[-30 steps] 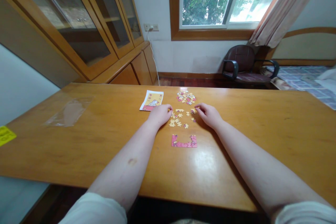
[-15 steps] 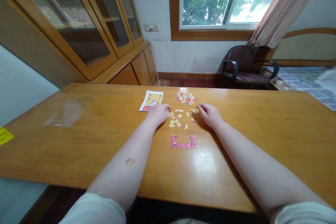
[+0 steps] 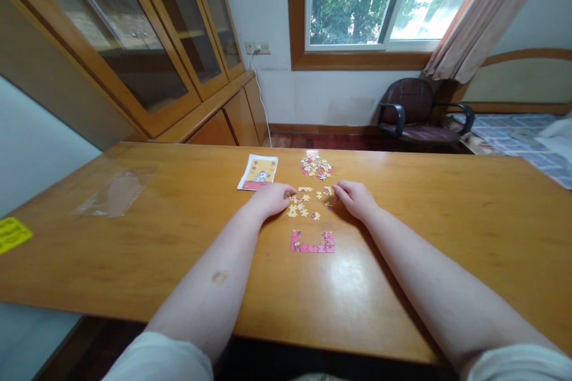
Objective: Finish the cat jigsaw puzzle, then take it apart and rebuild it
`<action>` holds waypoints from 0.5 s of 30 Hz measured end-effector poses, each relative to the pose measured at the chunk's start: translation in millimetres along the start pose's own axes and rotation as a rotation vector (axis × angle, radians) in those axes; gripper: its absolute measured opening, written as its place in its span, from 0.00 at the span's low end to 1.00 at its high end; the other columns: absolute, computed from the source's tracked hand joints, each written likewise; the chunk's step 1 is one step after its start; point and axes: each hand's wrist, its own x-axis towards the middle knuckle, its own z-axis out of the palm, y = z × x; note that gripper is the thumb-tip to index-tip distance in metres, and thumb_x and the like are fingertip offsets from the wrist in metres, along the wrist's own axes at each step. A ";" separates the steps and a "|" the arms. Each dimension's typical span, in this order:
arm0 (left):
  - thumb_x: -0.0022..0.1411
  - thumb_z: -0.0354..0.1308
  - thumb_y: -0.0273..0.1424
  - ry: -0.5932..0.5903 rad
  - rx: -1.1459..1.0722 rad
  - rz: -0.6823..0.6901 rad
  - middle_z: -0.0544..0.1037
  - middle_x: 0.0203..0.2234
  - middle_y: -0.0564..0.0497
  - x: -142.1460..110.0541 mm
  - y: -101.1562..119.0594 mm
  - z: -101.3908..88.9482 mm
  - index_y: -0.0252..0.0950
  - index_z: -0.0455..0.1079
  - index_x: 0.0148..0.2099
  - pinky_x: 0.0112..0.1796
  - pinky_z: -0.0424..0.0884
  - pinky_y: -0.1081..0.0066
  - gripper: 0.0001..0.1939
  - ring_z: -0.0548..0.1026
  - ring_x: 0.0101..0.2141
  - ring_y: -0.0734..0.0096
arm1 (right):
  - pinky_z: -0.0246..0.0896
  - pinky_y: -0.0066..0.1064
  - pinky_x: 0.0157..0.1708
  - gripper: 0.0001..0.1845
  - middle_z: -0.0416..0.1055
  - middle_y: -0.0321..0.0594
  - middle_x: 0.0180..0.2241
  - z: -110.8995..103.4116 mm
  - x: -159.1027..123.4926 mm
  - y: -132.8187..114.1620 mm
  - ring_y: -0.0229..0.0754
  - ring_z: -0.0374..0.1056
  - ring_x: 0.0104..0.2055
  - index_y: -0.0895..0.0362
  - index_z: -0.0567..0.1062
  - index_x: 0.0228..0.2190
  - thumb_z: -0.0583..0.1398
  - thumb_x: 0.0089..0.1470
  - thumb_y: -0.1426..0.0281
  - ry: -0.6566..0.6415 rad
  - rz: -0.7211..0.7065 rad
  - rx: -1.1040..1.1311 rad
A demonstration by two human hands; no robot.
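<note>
My left hand (image 3: 273, 199) is closed in a pinch at the left edge of a loose group of yellow jigsaw puzzle pieces (image 3: 304, 212), with a piece at its fingertips. Across the group, my right hand (image 3: 356, 197) is also closed, thumb and forefinger together; whatever is between them is hidden. A small yellow piece with a picture on it (image 3: 328, 190) lies just left of those fingers. Nearer to me is a joined pink puzzle section (image 3: 313, 247), a U-shaped strip with its gap facing away. Behind the group lies a mixed pile of pieces (image 3: 316, 167).
A printed picture sheet (image 3: 258, 171) lies beyond my left hand. On the left of the wooden table (image 3: 179, 250) are a clear plastic bag (image 3: 118, 192) and a yellow label (image 3: 14, 234). A chair (image 3: 415, 110) stands past the far edge, and a glass-fronted cabinet (image 3: 210, 95) at the back left.
My left hand has shifted slightly right and nearer, onto the edge of the yellow pieces. My right hand has moved a little nearer and left. The pink section stays put.
</note>
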 end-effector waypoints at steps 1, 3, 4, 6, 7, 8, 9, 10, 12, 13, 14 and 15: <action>0.58 0.52 0.30 0.003 0.006 -0.001 0.80 0.42 0.50 0.3 -0.2 0.2 0.45 0.75 0.48 0.43 0.69 0.69 0.17 0.76 0.42 0.63 | 0.52 0.28 0.29 0.22 0.67 0.37 0.20 0.2 0.0 0.0 0.39 0.63 0.26 0.55 0.67 0.20 0.48 0.60 0.59 -0.001 0.000 0.000; 0.58 0.53 0.33 0.012 0.026 0.000 0.80 0.41 0.50 0.9 -0.4 0.8 0.44 0.75 0.46 0.42 0.69 0.68 0.15 0.76 0.42 0.62 | 0.52 0.28 0.29 0.22 0.66 0.37 0.20 0.6 0.1 0.0 0.39 0.63 0.26 0.54 0.66 0.20 0.48 0.60 0.58 -0.001 -0.007 0.001; 0.58 0.53 0.34 0.016 0.036 0.002 0.80 0.41 0.50 1.1 -0.3 1.2 0.44 0.75 0.46 0.42 0.69 0.68 0.14 0.76 0.41 0.62 | 0.52 0.28 0.29 0.22 0.66 0.37 0.20 0.7 0.1 0.0 0.39 0.63 0.26 0.54 0.66 0.20 0.47 0.60 0.58 -0.001 -0.012 0.001; 0.58 0.54 0.35 0.022 0.050 0.006 0.80 0.40 0.49 1.3 0.1 1.9 0.43 0.75 0.45 0.41 0.69 0.68 0.14 0.76 0.40 0.62 | 0.52 0.28 0.29 0.22 0.66 0.37 0.20 0.8 0.0 -0.3 0.39 0.63 0.26 0.55 0.66 0.20 0.48 0.60 0.58 0.000 -0.015 0.000; 0.58 0.54 0.35 0.024 0.053 0.004 0.80 0.39 0.48 1.3 0.3 2.3 0.42 0.74 0.45 0.41 0.69 0.68 0.14 0.76 0.39 0.62 | 0.52 0.28 0.29 0.22 0.66 0.37 0.20 0.7 0.1 -0.6 0.39 0.62 0.26 0.55 0.66 0.20 0.48 0.60 0.58 0.000 -0.013 0.000; 0.58 0.54 0.36 0.025 0.054 0.001 0.80 0.38 0.48 1.3 0.6 2.7 0.42 0.74 0.44 0.41 0.69 0.68 0.13 0.76 0.39 0.62 | 0.52 0.28 0.29 0.22 0.66 0.37 0.20 0.5 0.1 -1.1 0.39 0.62 0.26 0.55 0.66 0.20 0.48 0.60 0.58 0.000 -0.009 0.001; 0.57 0.54 0.36 0.026 0.055 -0.003 0.80 0.38 0.48 1.3 0.8 3.1 0.41 0.74 0.44 0.40 0.69 0.68 0.13 0.76 0.39 0.62 | 0.52 0.28 0.29 0.22 0.66 0.37 0.20 0.2 0.1 -1.6 0.39 0.62 0.26 0.55 0.66 0.20 0.48 0.60 0.58 0.000 -0.007 0.003; 0.57 0.54 0.37 0.026 0.056 -0.009 0.80 0.37 0.48 1.3 0.8 3.4 0.41 0.73 0.43 0.40 0.69 0.69 0.13 0.76 0.38 0.62 | 0.52 0.28 0.29 0.22 0.66 0.37 0.20 -0.1 0.1 -2.1 0.39 0.62 0.26 0.55 0.66 0.20 0.48 0.60 0.59 -0.001 -0.006 0.006; 0.56 0.55 0.38 0.027 0.058 -0.026 0.80 0.37 0.47 1.5 0.8 3.8 0.40 0.73 0.41 0.38 0.69 0.69 0.13 0.76 0.38 0.62 | 0.52 0.28 0.28 0.22 0.66 0.37 0.20 -0.6 0.1 -3.0 0.39 0.62 0.26 0.55 0.66 0.20 0.48 0.60 0.59 -0.002 -0.008 0.012; 0.56 0.56 0.39 0.027 0.060 -0.035 0.80 0.37 0.47 1.5 0.8 3.8 0.39 0.73 0.40 0.38 0.68 0.69 0.13 0.76 0.38 0.62 | 0.52 0.28 0.28 0.21 0.66 0.37 0.20 -0.7 0.0 -3.3 0.39 0.62 0.25 0.55 0.66 0.20 0.48 0.60 0.59 -0.002 -0.010 0.015; 0.56 0.56 0.40 0.028 0.060 -0.043 0.80 0.36 0.47 1.4 0.7 3.6 0.39 0.72 0.39 0.37 0.68 0.70 0.13 0.76 0.37 0.62 | 0.52 0.28 0.28 0.21 0.67 0.37 0.20 -0.8 0.0 -3.4 0.39 0.62 0.26 0.55 0.66 0.20 0.48 0.60 0.59 -0.001 -0.012 0.018; 0.56 0.55 0.40 0.031 0.059 -0.048 0.79 0.36 0.47 1.2 0.8 3.2 0.39 0.72 0.38 0.37 0.68 0.70 0.13 0.76 0.37 0.62 | 0.52 0.28 0.28 0.21 0.67 0.37 0.20 -0.7 -0.1 -3.3 0.39 0.62 0.26 0.55 0.67 0.20 0.48 0.60 0.59 0.001 -0.014 0.022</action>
